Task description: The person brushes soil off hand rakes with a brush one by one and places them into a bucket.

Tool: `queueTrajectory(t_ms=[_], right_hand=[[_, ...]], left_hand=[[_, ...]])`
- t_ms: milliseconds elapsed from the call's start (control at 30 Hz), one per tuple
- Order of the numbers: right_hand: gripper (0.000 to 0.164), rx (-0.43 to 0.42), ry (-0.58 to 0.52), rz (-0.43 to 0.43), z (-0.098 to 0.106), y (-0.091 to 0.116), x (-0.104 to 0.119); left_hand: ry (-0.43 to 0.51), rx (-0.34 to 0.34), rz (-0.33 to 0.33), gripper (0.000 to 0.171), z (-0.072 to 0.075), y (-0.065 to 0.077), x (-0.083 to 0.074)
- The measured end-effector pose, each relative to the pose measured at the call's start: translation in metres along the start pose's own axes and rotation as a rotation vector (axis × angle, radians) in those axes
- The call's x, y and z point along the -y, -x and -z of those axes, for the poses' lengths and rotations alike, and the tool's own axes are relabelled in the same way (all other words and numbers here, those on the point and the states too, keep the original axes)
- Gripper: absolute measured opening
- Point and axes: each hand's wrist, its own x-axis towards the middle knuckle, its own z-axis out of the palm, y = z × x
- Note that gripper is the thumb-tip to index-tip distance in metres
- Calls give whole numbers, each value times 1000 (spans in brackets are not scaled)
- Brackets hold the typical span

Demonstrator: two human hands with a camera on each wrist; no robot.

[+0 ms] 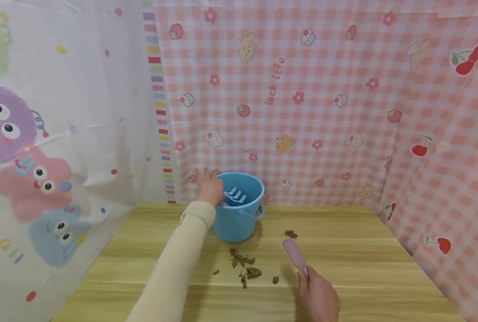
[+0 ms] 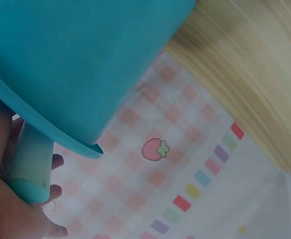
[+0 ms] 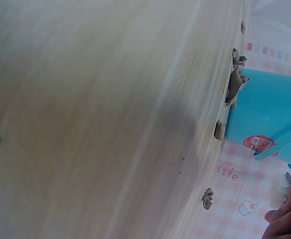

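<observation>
My left hand [image 1: 210, 188] is at the left rim of a light blue bucket [image 1: 234, 226], its fingers spread. In the left wrist view a white handle with a teal end [image 2: 31, 167] sticks out over the rim and lies against the palm. A pale blue pronged tool head [image 1: 235, 195] shows inside the bucket; its lower part is hidden. My right hand [image 1: 320, 295] grips a small pink-backed brush [image 1: 294, 253], and white bristles [image 3: 279, 191] show in the right wrist view. Crumpled brown dry leaves [image 1: 240, 258] lie between the bucket and the brush.
More leaf bits [image 1: 290, 234] lie right of the bucket, and a small one [image 1: 276, 280] lies left of the right hand. The wood-grain table [image 1: 355, 268] ends at a pink checked cloth [image 1: 323, 120] behind and a white printed cloth [image 1: 114, 112] at left.
</observation>
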Motion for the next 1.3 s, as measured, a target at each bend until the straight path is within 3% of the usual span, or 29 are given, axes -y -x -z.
queueTrajectory(t_ms=[433,700,967,1300], right_hand=[[20,-3,3,-12,-2,-1,0],[24,-12,-2,2,-2,-1,0],[19,-1,3,-8,-3,-3,0],[27,-8,14,-7,-2,-5,0]], left_hand=[[-14,52,40,34,-6,-7,-7],[-5,76,52,40,-11,-9,-15],[-14,114,52,42,-7,-8,-22],[-6,135,29,41,-2,-7,-32]])
